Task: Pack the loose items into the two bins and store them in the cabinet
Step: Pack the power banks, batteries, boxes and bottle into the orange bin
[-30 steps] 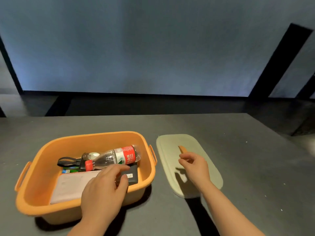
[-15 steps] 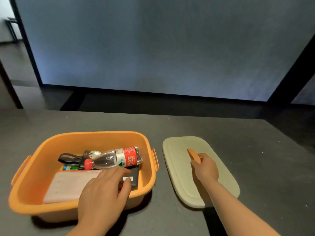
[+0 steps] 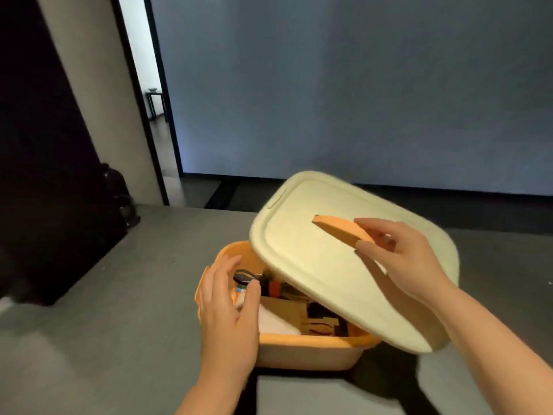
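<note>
The right hand [image 3: 401, 259] grips the orange handle [image 3: 341, 230] on top of the pale green lid [image 3: 314, 274]. The thumb and fingers pinch the near end of the handle. The lid is up in the air and tilted, with its far edge higher than its near edge. It hangs over the right part of the orange bin [image 3: 314, 351] and covers most of it.

Half a second ago the lid lay flat on the grey table [image 3: 104, 339], to the right of the bin, with the right hand just closing on the handle. Now the lid is off the table and has come across to the left, over the bin.

The left hand [image 3: 230, 313] is over the left side of the bin. Its fingers are spread and loose, and it holds nothing. Before, this hand lay on the near rim, reaching in toward the things inside. Now it sits further left and is more open.

The bin stands on the table, close in front of the person. Inside it you can see a black strap [image 3: 244, 277], something white [image 3: 275, 323] and some brown and dark shapes, but they are blurry. The bottle that showed before is now mostly hidden under the lid.

The view has also turned left, so a dark cabinet [image 3: 45, 145] and a doorway [image 3: 143, 85] show on the left.
</note>
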### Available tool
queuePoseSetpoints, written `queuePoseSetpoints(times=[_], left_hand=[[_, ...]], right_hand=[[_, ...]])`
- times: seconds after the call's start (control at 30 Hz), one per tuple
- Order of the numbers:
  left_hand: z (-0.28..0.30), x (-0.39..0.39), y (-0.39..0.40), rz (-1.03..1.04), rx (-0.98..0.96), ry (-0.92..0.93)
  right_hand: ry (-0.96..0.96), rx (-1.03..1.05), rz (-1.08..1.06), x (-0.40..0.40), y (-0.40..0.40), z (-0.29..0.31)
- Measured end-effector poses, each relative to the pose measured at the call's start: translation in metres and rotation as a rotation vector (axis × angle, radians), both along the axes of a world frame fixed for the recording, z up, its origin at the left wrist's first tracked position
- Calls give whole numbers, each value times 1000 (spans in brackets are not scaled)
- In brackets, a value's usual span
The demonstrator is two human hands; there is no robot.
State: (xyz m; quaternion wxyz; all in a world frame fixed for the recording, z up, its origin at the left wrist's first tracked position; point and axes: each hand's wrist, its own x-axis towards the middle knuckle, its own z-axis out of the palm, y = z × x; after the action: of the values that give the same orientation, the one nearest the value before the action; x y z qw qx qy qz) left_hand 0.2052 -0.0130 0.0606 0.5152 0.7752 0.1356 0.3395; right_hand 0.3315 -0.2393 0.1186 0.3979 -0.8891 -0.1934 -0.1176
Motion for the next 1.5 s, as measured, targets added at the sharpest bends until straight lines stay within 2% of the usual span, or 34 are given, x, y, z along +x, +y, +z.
queuePoseSetpoints(times=[0.13,0.23,0.47,0.77,0.87,1.0,1.03,1.1,1.2,1.3,1.5], left_hand=[[-11,-18,32,63,112,191],[-19,-28,47,60,146,259],[-26,-18,52,-20,204,255],[-18,38,22,-195,312,254],[-19,62,-1,-248,385,264],[-30,79,-19,-299,615,336],[-33,80,-21,-302,681,352],[-39,81,-22,-295,777,375],[-41,83,-20,-292,813,379],[-41,83,-19,-289,837,378],[-41,81,-19,-280,871,384]], right_hand=[[61,-80,138,-4,55,-37],[89,-122,177,-3,71,-54],[81,-140,159,2,84,-77],[101,-152,204,-3,83,-86],[92,-105,62,-3,65,-84],[82,-133,-153,-6,29,-89],[115,-114,-190,-8,23,-93],[293,91,-291,-13,15,-98],[516,408,-385,-13,13,-109],[627,626,-395,-14,16,-117],[402,477,-503,-17,18,-113]])
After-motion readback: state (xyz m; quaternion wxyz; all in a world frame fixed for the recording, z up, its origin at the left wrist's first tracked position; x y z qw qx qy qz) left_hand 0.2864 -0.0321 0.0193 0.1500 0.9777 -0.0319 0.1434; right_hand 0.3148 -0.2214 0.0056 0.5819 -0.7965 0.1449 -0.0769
